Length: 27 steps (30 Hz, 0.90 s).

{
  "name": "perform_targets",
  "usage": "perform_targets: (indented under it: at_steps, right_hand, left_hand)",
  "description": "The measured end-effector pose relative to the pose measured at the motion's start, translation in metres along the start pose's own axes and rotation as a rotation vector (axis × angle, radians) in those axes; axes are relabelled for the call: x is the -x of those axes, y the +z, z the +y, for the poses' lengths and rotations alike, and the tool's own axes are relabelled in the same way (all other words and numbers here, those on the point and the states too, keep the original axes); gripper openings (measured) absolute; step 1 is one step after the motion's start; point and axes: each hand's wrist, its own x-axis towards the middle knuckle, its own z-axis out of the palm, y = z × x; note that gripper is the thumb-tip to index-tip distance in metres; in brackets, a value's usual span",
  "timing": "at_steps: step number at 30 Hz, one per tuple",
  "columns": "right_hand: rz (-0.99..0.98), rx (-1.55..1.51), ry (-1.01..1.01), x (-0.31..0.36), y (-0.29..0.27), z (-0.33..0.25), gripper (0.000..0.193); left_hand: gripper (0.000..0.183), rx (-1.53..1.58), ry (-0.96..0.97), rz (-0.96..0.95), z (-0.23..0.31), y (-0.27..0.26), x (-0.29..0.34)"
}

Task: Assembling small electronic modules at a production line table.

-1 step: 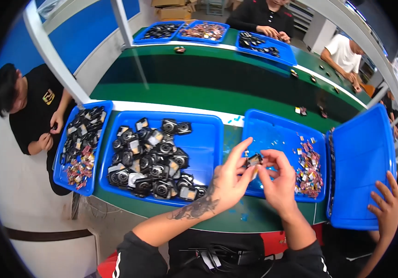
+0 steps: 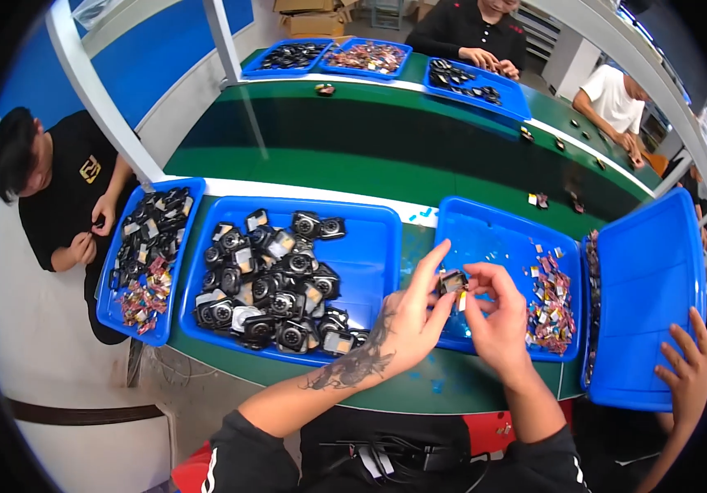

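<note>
Over the middle blue tray, my left hand (image 2: 411,320) grips a small black housing (image 2: 452,283) between thumb and fingers, its open hollow side showing. My right hand (image 2: 497,316) meets it from the right, thumb and fingertips closed on a small part with a white and yellow tab (image 2: 463,301) at the housing's edge. How far that part is joined to the housing I cannot tell. To the left, many black camera-like housings (image 2: 288,304) with round lens faces are heaped in a blue tray (image 2: 370,238). Small reddish parts with ribbon tails (image 2: 552,308) lie in the tray (image 2: 485,215) beneath my hands.
At far left a person works beside a narrow blue tray (image 2: 107,300). At right, another person's hand (image 2: 686,361) touches a tilted blue tray (image 2: 645,304). Beyond the white ledge runs a green conveyor (image 2: 353,156) with scattered small parts; people work across it.
The white and yellow tab by my right fingertips shows more plainly, and the housing is turned slightly. The whole view has shifted a little; both hands keep their hold.
</note>
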Motion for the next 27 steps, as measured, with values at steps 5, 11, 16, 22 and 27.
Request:
perform_targets:
  at_steps: [5,11,16,22,27]
  right_hand:
    - [-0.097,0.055,0.030,-0.099,0.005,0.033,0.031]
    - [0.063,0.445,0.184,-0.214,0.018,0.083,0.051]
    - [-0.019,0.757,0.186,-0.213,0.035,0.086,0.026]
    - [0.158,0.541,0.032,-0.172,0.019,0.031,0.026]
    - [0.198,0.660,-0.038,-0.084,-0.010,0.017,0.021]
  left_hand:
    - [0.060,-1.292,0.392,0.307,-0.015,-0.074,-0.026]
    - [0.058,-1.537,-0.070,0.177,-0.045,-0.086,-0.031]
    - [0.037,-1.478,0.015,0.337,-0.057,-0.098,-0.031]
    - [0.043,-1.476,0.020,0.262,-0.046,-0.098,-0.027]
    - [0.052,-1.393,0.161,0.062,-0.060,-0.142,-0.027]
